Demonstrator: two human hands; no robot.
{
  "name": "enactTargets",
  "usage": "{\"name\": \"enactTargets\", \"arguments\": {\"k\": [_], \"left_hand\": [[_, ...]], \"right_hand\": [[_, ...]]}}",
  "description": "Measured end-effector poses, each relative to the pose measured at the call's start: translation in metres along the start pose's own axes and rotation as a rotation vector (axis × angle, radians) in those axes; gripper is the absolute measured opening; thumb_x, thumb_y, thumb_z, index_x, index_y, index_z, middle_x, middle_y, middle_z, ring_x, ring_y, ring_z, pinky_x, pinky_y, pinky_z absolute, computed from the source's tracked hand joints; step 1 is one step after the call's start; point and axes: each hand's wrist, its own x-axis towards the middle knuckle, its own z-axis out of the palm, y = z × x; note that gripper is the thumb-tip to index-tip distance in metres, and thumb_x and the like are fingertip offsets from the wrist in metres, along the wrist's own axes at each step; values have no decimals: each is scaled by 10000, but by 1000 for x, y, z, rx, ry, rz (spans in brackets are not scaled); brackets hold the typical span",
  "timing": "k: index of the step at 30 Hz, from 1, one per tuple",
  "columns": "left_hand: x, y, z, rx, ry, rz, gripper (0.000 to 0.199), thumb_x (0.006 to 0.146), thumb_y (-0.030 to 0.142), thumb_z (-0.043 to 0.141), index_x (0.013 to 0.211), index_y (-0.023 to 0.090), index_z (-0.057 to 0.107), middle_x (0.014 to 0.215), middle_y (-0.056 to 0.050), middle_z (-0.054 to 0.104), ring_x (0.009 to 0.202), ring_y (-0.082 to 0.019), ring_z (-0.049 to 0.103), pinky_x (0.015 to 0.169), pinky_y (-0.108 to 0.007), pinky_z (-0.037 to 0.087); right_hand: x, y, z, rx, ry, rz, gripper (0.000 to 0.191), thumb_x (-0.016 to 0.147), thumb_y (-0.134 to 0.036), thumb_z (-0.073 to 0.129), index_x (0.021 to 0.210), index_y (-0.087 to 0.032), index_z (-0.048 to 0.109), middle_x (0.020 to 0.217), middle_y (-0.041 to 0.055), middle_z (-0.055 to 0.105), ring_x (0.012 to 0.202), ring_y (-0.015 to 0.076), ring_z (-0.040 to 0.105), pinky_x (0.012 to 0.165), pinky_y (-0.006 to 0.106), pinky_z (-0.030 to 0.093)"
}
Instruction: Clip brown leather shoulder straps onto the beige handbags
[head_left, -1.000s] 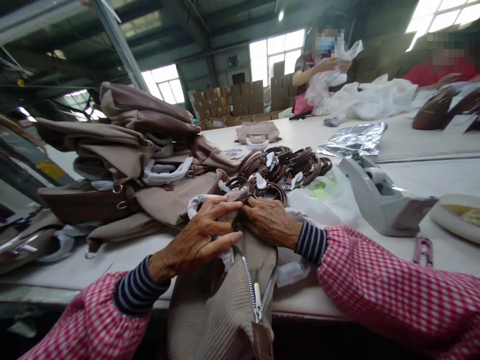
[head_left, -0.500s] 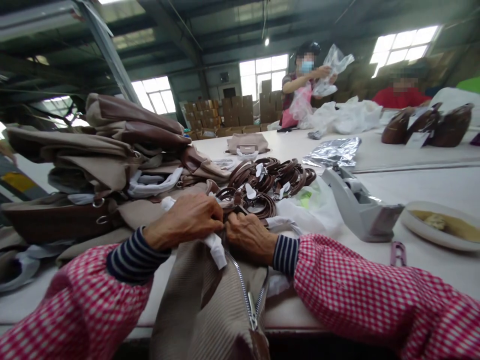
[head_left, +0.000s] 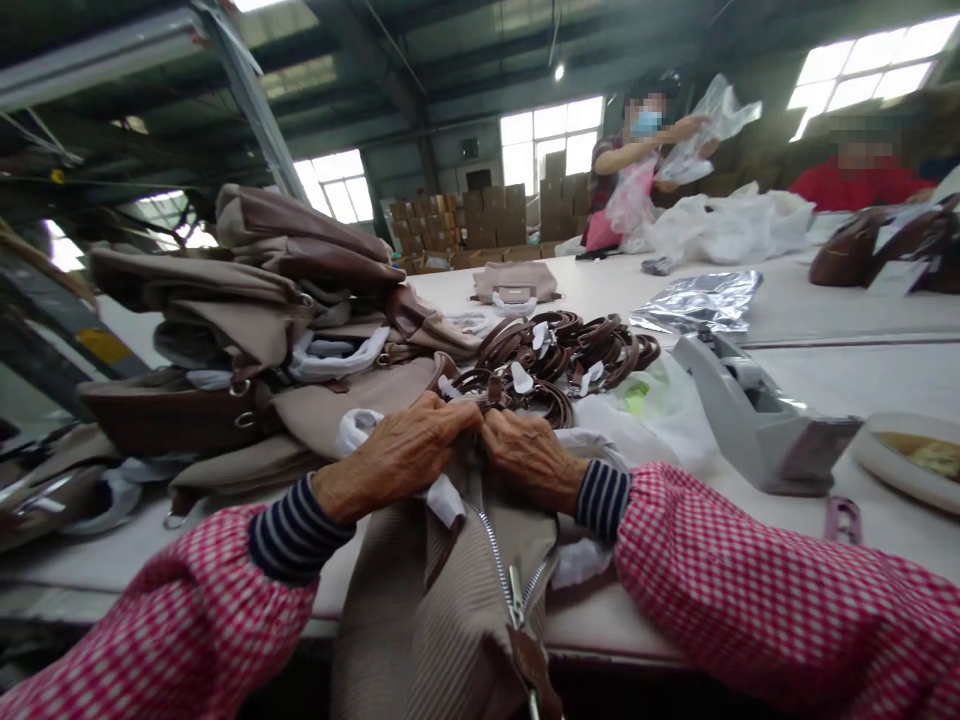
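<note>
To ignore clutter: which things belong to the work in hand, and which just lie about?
In work, seemingly:
ribbed beige fabric bag, left hand and right hand on it
silver metal zip

Lying about:
angular grey tape dispenser
crumpled silver sheet
shallow white dish

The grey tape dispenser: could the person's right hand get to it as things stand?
Probably yes: the grey tape dispenser stands to the right of the right hand, with mostly low white plastic between. The hand would likely have to leave the beige bag first.
</note>
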Motion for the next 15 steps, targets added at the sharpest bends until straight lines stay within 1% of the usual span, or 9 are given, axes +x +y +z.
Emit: {"name": "enactTargets", "arguments": {"k": [2, 4, 6, 7, 9, 11, 12, 13, 15], "left_hand": [[-2, 3, -1, 14, 0, -27, 328, 954, 102, 512, 1235, 249, 595, 1113, -64, 631, 1069, -253, 590, 898, -372, 516], [-5, 3, 0, 30, 8, -30, 310, 958, 95, 518, 1220, 236, 605, 1106, -63, 638, 1058, -254, 587, 893, -373, 513], [-10, 3, 1, 48, 39, 1, 268, 969, 89, 519, 1174, 227, 624, 1090, -57, 654, 1075, -253, 577, 909, -372, 502], [-13, 3, 2, 71, 60, 31, 239, 977, 90, 522, 1139, 224, 635, 1089, -54, 666, 1118, -262, 563, 931, -383, 490], [-18, 5, 3, 141, 115, 131, 192, 987, 93, 537, 1070, 222, 652, 1108, -49, 694, 1259, -299, 500, 1001, -435, 440], [-20, 11, 2, 201, 158, 279, 174, 992, 97, 550, 1050, 220, 658, 1171, -46, 713, 1384, -323, 411, 1075, -494, 361], [-20, 15, 0, 204, 154, 352, 160, 995, 104, 556, 1046, 216, 658, 1182, -45, 719, 1390, -316, 413, 1094, -498, 335], [-19, 19, -2, 183, 125, 410, 142, 997, 115, 559, 1033, 210, 658, 1165, -44, 727, 1346, -296, 460, 1095, -481, 330], [-15, 26, -8, 88, 5, 460, 124, 1001, 134, 553, 976, 202, 653, 1087, -36, 736, 1172, -244, 567, 1064, -419, 357]], "right_hand": [[-11, 1, -5, 121, -40, -18, 160, 1004, -114, 443, 1072, -108, 588, 1037, 139, 644, 854, 240, 593, 647, 346, 420], [-26, 0, -10, 274, -70, -94, 110, 947, -127, 517, 1039, -124, 578, 1034, 128, 653, 836, 223, 587, 689, 340, 424], [-42, -3, -12, 436, -62, -138, 60, 935, -138, 528, 977, -153, 568, 984, 102, 659, 793, 202, 569, 692, 327, 411], [-48, -4, -12, 518, -45, -124, 53, 955, -149, 514, 945, -165, 564, 944, 83, 658, 766, 189, 559, 685, 319, 404], [-56, -8, -11, 666, 2, -58, 141, 1008, -175, 472, 897, -179, 558, 873, 50, 644, 734, 170, 550, 677, 302, 398], [-58, -11, -7, 766, 56, -25, 168, 1031, -191, 463, 898, -181, 564, 861, 38, 639, 742, 162, 558, 683, 290, 407], [-58, -13, -6, 794, 83, -31, 162, 1032, -191, 463, 909, -181, 568, 872, 39, 641, 755, 163, 565, 690, 288, 415], [-59, -14, -4, 805, 112, -42, 153, 1031, -187, 461, 923, -181, 569, 886, 44, 646, 770, 167, 572, 697, 290, 424], [-60, -15, -1, 804, 169, -68, 132, 1020, -168, 453, 957, -182, 567, 911, 58, 657, 799, 181, 590, 708, 298, 441]]}}
